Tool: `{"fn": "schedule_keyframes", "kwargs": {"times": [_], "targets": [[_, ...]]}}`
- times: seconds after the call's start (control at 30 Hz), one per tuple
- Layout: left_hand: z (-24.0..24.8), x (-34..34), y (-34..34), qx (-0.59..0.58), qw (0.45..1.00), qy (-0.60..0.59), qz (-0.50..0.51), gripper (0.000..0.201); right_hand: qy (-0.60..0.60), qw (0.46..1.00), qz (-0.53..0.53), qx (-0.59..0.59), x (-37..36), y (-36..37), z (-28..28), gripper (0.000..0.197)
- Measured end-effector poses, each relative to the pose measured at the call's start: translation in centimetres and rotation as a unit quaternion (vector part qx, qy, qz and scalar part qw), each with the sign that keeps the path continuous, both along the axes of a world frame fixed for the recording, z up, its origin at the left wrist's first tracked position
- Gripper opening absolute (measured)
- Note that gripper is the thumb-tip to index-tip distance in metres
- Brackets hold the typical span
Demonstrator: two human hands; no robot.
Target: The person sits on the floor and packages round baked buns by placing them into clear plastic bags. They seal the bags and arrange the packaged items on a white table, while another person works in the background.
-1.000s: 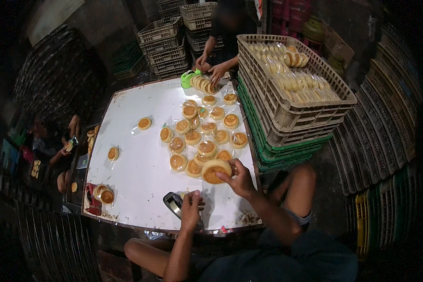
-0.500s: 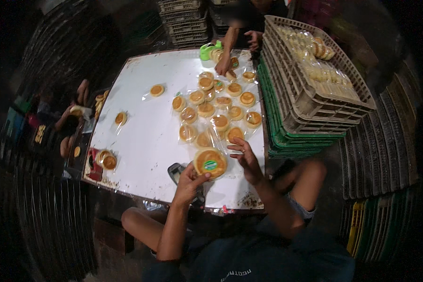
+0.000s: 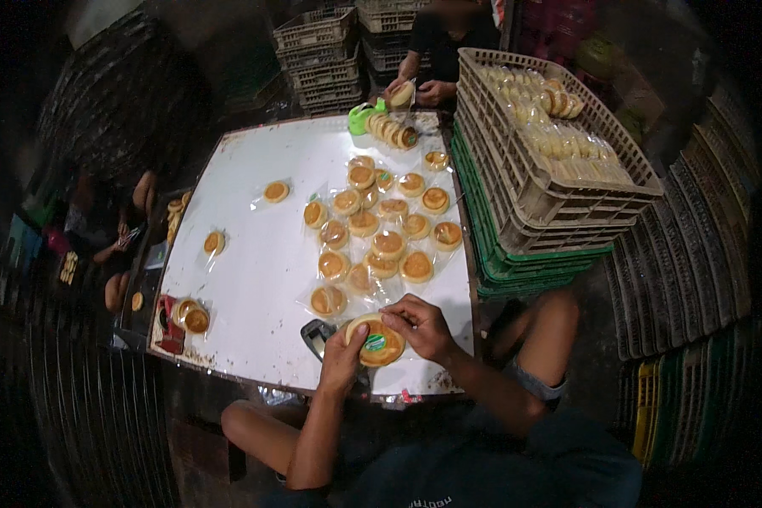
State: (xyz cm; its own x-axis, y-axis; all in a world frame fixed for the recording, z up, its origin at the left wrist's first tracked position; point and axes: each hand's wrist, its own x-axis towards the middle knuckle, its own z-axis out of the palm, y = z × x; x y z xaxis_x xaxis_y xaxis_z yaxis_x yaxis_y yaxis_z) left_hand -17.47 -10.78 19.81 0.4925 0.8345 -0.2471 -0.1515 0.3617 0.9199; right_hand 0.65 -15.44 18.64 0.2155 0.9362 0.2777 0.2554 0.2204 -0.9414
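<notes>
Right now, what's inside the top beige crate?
Inside the beige crate, buns in clear wrapping lie in rows. Anything underneath them is covered, so I can't see it.

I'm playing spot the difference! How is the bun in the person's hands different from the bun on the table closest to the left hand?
The held bun is in the left hand, the right hand at its edge; the table bun lies untouched. The held bun shows a green sticker; the table bun shows none. The held bun looks bigger here than the table bun. Both are round with golden-brown tops.
</notes>
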Motion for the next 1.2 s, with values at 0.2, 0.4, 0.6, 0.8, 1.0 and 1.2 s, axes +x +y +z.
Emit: {"fn": "schedule_keyframes", "kwargs": {"times": [0.2,0.4,0.6,0.8,1.0,1.2], "targets": [[-0.8,0.2,0.0,0.043,0.997,-0.007,0.067,0.037,-0.031,0.998,-0.042,0.033,-0.6,-0.4,0.8,0.018],[-0.5,-0.1,0.1,0.107,0.983,0.137,0.064,0.034,-0.057,0.997,-0.052,0.024,-0.1,-0.7,0.7,0.018],[1.4,1.4,-0.4,-0.033,0.984,-0.134,0.116,0.038,0.1,0.987,-0.045,-0.122,0.1,-0.6,-1.2,0.021],[-1.4,-0.1,-0.1,0.063,0.994,-0.031,0.089,0.041,-0.24,0.943,-0.183,0.142,-1.8,-1.0,0.0,0.048],[0.6,0.7,-1.1,0.243,0.967,0.043,0.065,0.032,0.141,0.984,0.068,-0.08,-3.2,-1.1,-2.0,0.042],[0.9,1.9,-1.8,0.531,0.802,0.243,0.125,0.041,0.43,0.888,0.121,-0.107,-1.5,-0.3,-3.5,0.029]]}}
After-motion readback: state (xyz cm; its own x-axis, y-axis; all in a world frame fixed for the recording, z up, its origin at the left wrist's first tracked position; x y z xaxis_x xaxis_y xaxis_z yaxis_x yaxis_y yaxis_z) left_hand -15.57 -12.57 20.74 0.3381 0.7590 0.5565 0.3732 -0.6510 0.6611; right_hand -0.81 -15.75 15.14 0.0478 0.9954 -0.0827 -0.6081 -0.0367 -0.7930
